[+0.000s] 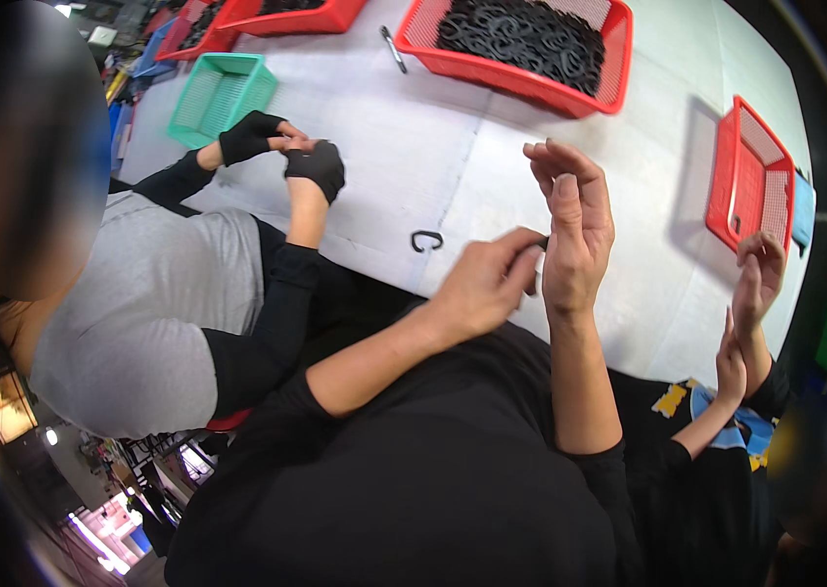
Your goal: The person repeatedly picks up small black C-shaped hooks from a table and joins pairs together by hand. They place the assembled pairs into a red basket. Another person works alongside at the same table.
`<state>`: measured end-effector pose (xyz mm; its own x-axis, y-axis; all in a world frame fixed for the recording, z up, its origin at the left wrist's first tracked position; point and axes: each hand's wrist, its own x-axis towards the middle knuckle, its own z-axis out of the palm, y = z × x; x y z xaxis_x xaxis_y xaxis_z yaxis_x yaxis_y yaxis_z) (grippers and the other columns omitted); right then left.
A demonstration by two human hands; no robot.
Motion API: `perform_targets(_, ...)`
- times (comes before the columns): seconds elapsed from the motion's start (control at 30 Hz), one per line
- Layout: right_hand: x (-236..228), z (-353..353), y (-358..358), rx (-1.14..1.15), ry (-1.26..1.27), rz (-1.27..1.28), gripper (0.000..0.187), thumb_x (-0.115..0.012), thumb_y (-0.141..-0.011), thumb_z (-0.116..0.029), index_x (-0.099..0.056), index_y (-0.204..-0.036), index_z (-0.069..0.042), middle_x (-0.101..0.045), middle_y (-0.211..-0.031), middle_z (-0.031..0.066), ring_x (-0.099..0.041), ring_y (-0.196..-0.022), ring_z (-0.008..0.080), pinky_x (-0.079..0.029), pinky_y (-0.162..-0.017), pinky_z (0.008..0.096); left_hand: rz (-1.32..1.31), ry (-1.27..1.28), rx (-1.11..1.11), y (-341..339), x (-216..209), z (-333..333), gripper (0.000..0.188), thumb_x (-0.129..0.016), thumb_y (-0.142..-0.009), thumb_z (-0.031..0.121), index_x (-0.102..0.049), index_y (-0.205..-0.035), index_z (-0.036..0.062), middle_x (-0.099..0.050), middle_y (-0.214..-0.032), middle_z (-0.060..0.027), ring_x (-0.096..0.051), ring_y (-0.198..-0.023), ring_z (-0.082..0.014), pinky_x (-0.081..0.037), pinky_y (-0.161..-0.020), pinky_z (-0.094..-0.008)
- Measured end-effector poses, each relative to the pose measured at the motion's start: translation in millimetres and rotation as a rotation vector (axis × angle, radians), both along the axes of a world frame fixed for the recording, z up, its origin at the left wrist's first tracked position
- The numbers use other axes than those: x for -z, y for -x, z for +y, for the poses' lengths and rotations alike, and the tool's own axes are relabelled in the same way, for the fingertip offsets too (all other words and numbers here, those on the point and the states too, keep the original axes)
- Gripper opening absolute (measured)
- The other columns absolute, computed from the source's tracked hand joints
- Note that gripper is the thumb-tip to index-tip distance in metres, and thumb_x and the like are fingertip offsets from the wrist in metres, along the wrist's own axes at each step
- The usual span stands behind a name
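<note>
My left hand is closed in a pinch, thumb against forefinger. A dark tip of a small black part shows at its fingertips, against the side of my right hand; most of it is hidden. My right hand is raised beside it, fingers stretched upward and slightly curved, thumb apart, with nothing visible in it. A black C-shaped ring with a gap lies on the white table, left of my left hand and touched by neither hand.
A red basket full of black rings stands ahead, a marker pen beside it. On the left, a person in black fingerless gloves works near a green basket. Another person's hands are at right, below a red basket.
</note>
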<state>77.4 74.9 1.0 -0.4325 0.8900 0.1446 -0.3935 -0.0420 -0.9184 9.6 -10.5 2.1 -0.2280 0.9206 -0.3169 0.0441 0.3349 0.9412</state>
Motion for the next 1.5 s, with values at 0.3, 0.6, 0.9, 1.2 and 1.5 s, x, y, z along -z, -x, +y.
perform_targets(0.3, -2, -7, 14, -0.096, 0.011, 0.166, 0.036, -0.042, -0.095, -0.025, -0.047, -0.114, 0.005, -0.054, -0.112, 0.0168, -0.049, -0.113, 0.0248, -0.032, -0.104, 0.0396, -0.844, 0.066, -0.09, 5, 16, -7, 0.046, -0.026, -0.097, 0.046, -0.052, -0.09, 0.0086, -0.04, -0.06, 0.0045, -0.036, -0.049, -0.0057, -0.027, -0.044, -0.0207)
perform_targets(0.6, -2, -17, 21, -0.095, -0.023, 0.249, 0.039, -0.038, -0.095, -0.025, -0.044, -0.116, 0.006, -0.051, -0.115, 0.0172, -0.048, -0.115, 0.0285, -0.031, -0.104, 0.0408, -0.312, -0.172, -0.285, -9, 16, 8, 0.06, -0.016, -0.097, 0.046, -0.045, -0.121, -0.0005, -0.053, -0.105, -0.0108, -0.052, -0.098, -0.0168, -0.041, -0.083, -0.0267)
perform_targets(0.9, 4, -18, 23, -0.021, -0.13, 0.125, 0.04, -0.036, -0.095, -0.026, -0.044, -0.117, 0.006, -0.049, -0.119, 0.0186, -0.045, -0.118, 0.0292, -0.027, -0.106, 0.041, -0.289, -0.207, -0.239, -8, 32, 10, 0.065, -0.011, -0.097, 0.044, -0.044, -0.123, -0.0056, -0.054, -0.112, -0.0172, -0.049, -0.112, -0.022, -0.038, -0.095, -0.0316)
perform_targets(1.2, 11, 9, 23, 0.165, -0.126, 0.064, 0.04, -0.037, -0.095, -0.029, -0.046, -0.114, 0.004, -0.051, -0.118, 0.0165, -0.042, -0.119, 0.0261, -0.024, -0.107, 0.0407, -0.023, -0.243, -0.185, -15, 25, -2, 0.064, -0.014, -0.098, 0.044, -0.056, -0.084, -0.003, -0.058, -0.07, -0.0147, -0.056, -0.062, -0.025, -0.044, -0.061, -0.0316)
perform_targets(1.5, 17, 4, 32, 0.065, -0.343, -0.084, 0.041, -0.033, -0.097, -0.033, -0.048, -0.115, 0.001, -0.05, -0.12, 0.0128, -0.041, -0.119, 0.0226, -0.024, -0.105, 0.0384, 0.157, -0.308, -0.242, -1, 35, 6, 0.057, -0.02, -0.098, 0.039, -0.052, -0.076, -0.0033, -0.05, -0.056, -0.0182, -0.051, -0.053, -0.0319, -0.038, -0.052, -0.0383)
